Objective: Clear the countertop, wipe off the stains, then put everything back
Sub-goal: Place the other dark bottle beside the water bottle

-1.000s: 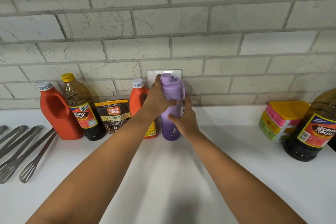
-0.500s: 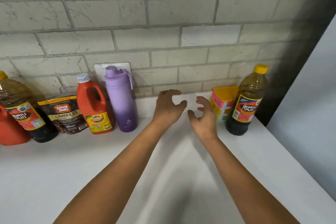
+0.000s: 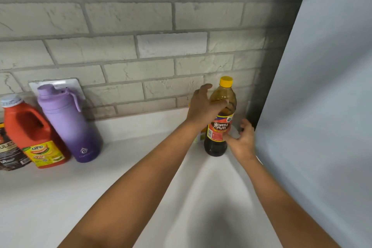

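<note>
A soy sauce bottle (image 3: 220, 129) with a yellow cap and red label stands upright in the back right corner of the white countertop (image 3: 141, 147). My left hand (image 3: 201, 106) is at its upper part with fingers spread, one finger lying across the bottle's shoulder. Low on the bottle's right side is my right hand (image 3: 242, 143): the thumb touches the bottom of the label and the fingers curve loosely behind. Neither hand is plainly closed round the bottle. Behind my left wrist, only a sliver of a yellow box (image 3: 198, 137) shows.
At the left stand a purple water bottle (image 3: 68, 123), an orange ketchup jug (image 3: 34, 135) and a dark granules pouch (image 3: 8, 153), all along the brick wall. A grey panel (image 3: 322, 106) bounds the counter on the right, close to the soy sauce bottle.
Both hands let go of the purple bottle, left it standing by the jug, and moved right to the soy sauce bottle. The view turned right with them.
</note>
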